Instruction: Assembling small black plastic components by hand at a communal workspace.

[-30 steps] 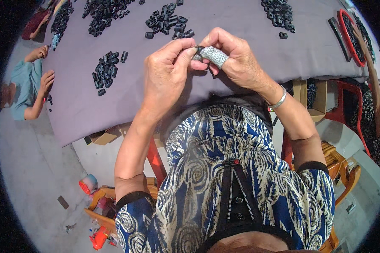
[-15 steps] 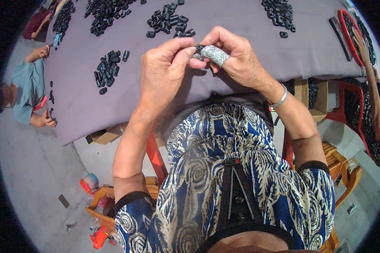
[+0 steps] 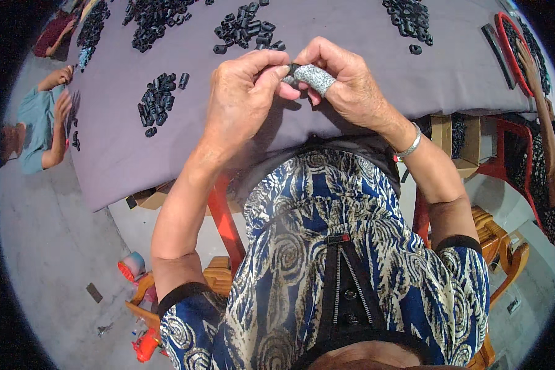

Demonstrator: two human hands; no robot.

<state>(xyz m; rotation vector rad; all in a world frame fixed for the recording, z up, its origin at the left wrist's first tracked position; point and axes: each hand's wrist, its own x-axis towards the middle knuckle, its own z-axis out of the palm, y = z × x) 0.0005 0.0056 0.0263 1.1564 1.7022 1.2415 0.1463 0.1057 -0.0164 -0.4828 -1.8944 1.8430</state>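
Above the near edge of the cloth-covered table, my two hands meet fingertip to fingertip. Between them is a small black plastic piece (image 3: 293, 66), mostly hidden by the fingers. My left hand (image 3: 240, 95) is closed, pinching it between thumb and forefinger. From the other side my right hand (image 3: 361, 92) is closed on it too; a grey speckled finger sleeve (image 3: 315, 79) covers its thumb. Nearest to my left hand lie a small pile of black plastic pieces (image 3: 157, 103) and, farther back, another black pile (image 3: 245, 28).
More black pieces (image 3: 407, 21) lie at the back right and a large heap (image 3: 157, 21) at the back left of the purple-grey tablecloth (image 3: 345, 28). Co-workers' arms (image 3: 58, 126) reach in at the left; another arm (image 3: 539, 86) reaches to a red-rimmed tray (image 3: 505, 37) at right.
My left hand and forearm have shifted slightly, the elbow outward to the left. At left, a co-worker's lower hand has risen toward the table edge. My right hand stays nearly in place.
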